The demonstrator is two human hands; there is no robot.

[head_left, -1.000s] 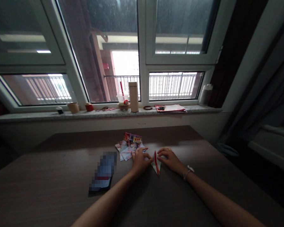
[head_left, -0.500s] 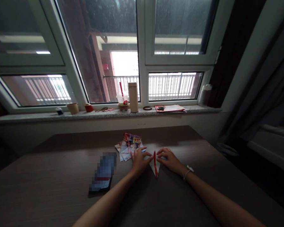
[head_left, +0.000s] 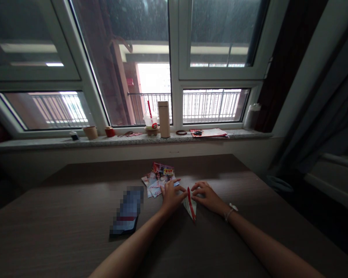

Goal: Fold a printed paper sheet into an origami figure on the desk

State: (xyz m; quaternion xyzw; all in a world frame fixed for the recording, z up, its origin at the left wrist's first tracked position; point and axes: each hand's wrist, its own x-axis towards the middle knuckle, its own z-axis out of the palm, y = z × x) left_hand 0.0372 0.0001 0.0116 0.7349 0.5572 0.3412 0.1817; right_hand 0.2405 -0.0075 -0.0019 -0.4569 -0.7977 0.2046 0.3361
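Observation:
A small folded paper piece (head_left: 190,203), white with a red edge and pointed toward me, lies on the dark wooden table (head_left: 75,235). My left hand (head_left: 171,196) presses on its left side with curled fingers. My right hand (head_left: 206,195), a white band at the wrist, pinches its upper right part. A stack of colourful printed sheets (head_left: 158,178) lies just beyond my left hand.
A dark phone (head_left: 127,211) lies on the table to the left. The stone windowsill (head_left: 40,142) carries a tall beige flask (head_left: 164,119), a plastic cup with a red straw (head_left: 150,120), small pots (head_left: 90,132), scissors on red papers (head_left: 204,133) and a grey jug (head_left: 251,116). A curtain hangs at right.
The folded paper has tipped slightly, its point shifting a little to the right, as my fingers work on it. Both hands stay in nearly the same place.

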